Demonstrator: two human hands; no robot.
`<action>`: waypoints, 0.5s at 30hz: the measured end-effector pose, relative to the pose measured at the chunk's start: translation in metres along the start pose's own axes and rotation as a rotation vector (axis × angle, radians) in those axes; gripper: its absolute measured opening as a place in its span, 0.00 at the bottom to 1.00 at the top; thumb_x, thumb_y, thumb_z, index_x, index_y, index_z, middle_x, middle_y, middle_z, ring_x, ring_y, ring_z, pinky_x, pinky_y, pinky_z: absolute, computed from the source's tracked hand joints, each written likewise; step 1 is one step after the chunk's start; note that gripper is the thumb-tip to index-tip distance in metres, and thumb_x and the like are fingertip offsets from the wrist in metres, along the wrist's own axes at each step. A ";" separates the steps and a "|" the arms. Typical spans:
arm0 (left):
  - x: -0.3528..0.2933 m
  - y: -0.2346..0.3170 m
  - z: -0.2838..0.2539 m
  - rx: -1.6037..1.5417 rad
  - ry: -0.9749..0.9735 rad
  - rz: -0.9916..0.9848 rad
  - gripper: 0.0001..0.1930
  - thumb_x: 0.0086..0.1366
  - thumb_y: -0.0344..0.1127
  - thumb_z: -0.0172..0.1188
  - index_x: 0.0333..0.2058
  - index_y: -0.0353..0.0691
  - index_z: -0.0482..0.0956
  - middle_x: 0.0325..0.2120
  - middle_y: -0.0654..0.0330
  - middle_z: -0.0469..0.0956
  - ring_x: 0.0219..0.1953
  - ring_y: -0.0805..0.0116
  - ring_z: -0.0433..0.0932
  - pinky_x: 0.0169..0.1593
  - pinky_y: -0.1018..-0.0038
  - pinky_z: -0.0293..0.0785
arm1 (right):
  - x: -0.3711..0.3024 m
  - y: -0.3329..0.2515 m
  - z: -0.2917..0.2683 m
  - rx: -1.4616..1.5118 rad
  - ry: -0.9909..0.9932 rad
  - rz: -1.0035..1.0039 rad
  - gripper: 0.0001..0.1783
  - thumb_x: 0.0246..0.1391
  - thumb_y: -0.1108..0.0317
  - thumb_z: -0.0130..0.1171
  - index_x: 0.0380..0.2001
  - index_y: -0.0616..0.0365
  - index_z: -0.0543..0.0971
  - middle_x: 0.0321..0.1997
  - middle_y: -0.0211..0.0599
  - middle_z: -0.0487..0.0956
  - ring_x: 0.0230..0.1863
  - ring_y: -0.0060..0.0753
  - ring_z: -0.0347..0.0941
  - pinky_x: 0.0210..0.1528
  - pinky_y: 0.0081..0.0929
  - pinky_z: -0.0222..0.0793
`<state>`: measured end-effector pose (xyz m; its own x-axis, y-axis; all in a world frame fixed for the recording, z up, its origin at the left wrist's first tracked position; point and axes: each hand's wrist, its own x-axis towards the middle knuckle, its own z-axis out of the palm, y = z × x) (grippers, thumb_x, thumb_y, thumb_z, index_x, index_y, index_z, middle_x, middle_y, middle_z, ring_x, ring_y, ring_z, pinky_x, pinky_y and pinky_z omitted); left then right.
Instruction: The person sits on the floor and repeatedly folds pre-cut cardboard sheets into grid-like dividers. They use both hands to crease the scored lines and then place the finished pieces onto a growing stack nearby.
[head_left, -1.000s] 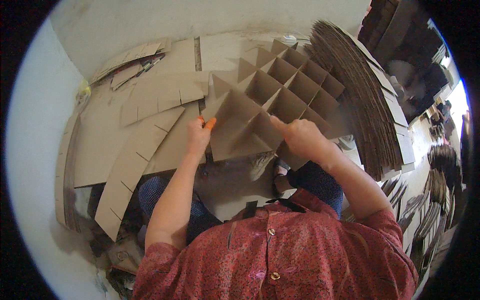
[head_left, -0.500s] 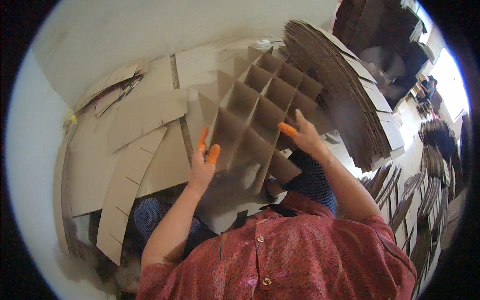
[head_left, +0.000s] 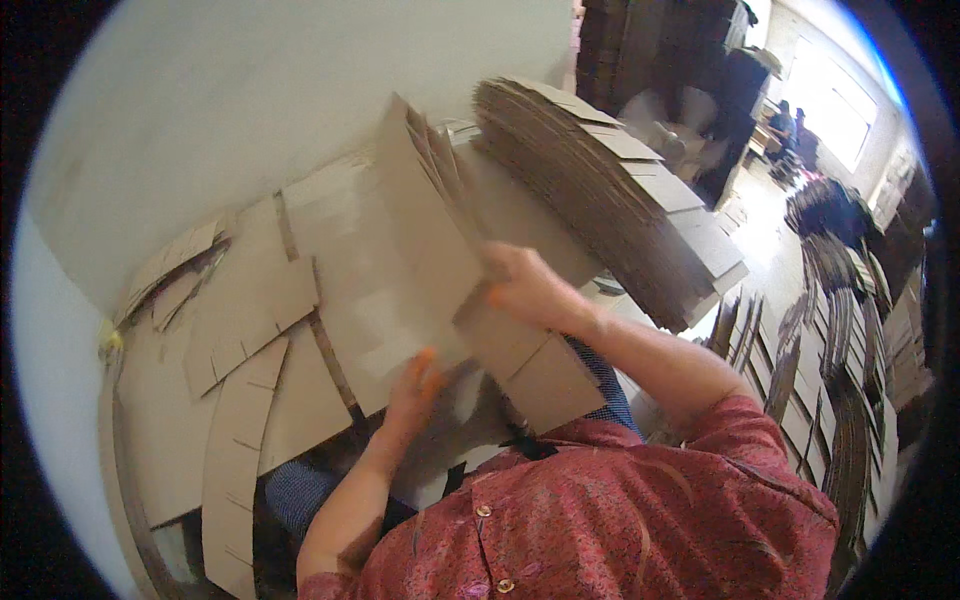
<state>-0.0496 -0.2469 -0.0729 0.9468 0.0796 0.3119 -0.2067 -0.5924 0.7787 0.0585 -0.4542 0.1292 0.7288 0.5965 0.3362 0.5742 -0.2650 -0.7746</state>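
Observation:
A grey-brown cardboard divider point(head_left: 432, 215) is folded nearly flat, its layers standing tilted above the table. My right hand point(head_left: 530, 287), orange covers on its fingertips, is closed on the divider's right side. The divider's lower end point(head_left: 555, 385) hangs over my lap. My left hand point(head_left: 412, 393), also with orange fingertip covers, is apart from the divider, just off the table's near edge. It is somewhat blurred, with its fingers loosely stretched and nothing visible in them.
Slotted cardboard strips point(head_left: 240, 450) and a wider sheet point(head_left: 250, 325) lie on the table point(head_left: 350, 270) at left. A tall stack of cardboard point(head_left: 600, 200) stands at the right. More slotted bundles point(head_left: 840, 340) are on the floor. People point(head_left: 785, 128) are far off by a bright window.
The divider was spread into open cells between my hands; now it is folded nearly flat in my right hand. My left hand has moved down and away from it. The view has shifted.

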 end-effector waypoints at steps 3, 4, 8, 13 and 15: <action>0.002 -0.003 -0.014 -0.085 0.020 -0.140 0.19 0.62 0.35 0.56 0.51 0.34 0.72 0.51 0.46 0.73 0.55 0.51 0.70 0.57 0.65 0.66 | 0.010 -0.053 -0.057 -0.329 0.107 -0.028 0.29 0.38 0.81 0.51 0.51 0.65 0.71 0.46 0.51 0.78 0.46 0.39 0.74 0.48 0.34 0.69; 0.004 -0.002 -0.012 -0.004 0.009 -0.059 0.18 0.62 0.35 0.56 0.50 0.34 0.73 0.50 0.46 0.73 0.54 0.51 0.71 0.56 0.65 0.66 | 0.011 -0.065 -0.080 -0.445 0.220 -0.143 0.31 0.39 0.82 0.50 0.53 0.65 0.69 0.47 0.54 0.77 0.47 0.44 0.75 0.48 0.36 0.69; 0.004 0.002 -0.016 0.142 0.018 0.142 0.16 0.61 0.34 0.58 0.47 0.35 0.76 0.48 0.47 0.75 0.51 0.51 0.73 0.55 0.66 0.68 | 0.025 -0.099 -0.155 -0.977 0.431 -0.140 0.34 0.42 0.86 0.45 0.58 0.59 0.64 0.51 0.59 0.73 0.47 0.60 0.72 0.48 0.44 0.67; 0.003 -0.006 -0.012 0.057 0.032 0.152 0.15 0.60 0.33 0.60 0.45 0.36 0.77 0.47 0.49 0.75 0.49 0.51 0.73 0.53 0.66 0.69 | 0.033 0.004 -0.204 -1.324 0.261 0.062 0.27 0.50 0.81 0.47 0.56 0.58 0.62 0.44 0.53 0.73 0.49 0.54 0.70 0.48 0.44 0.67; 0.004 -0.001 -0.017 0.046 -0.006 0.114 0.14 0.59 0.32 0.60 0.45 0.36 0.77 0.46 0.49 0.76 0.49 0.51 0.74 0.52 0.67 0.69 | 0.019 0.044 -0.212 -1.247 0.068 0.298 0.21 0.55 0.73 0.47 0.53 0.58 0.64 0.46 0.53 0.72 0.52 0.55 0.69 0.50 0.47 0.65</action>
<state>-0.0493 -0.2327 -0.0633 0.9193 0.0047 0.3934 -0.3017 -0.6336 0.7124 0.1765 -0.6149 0.2149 0.8850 0.3621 0.2926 0.3187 -0.9294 0.1860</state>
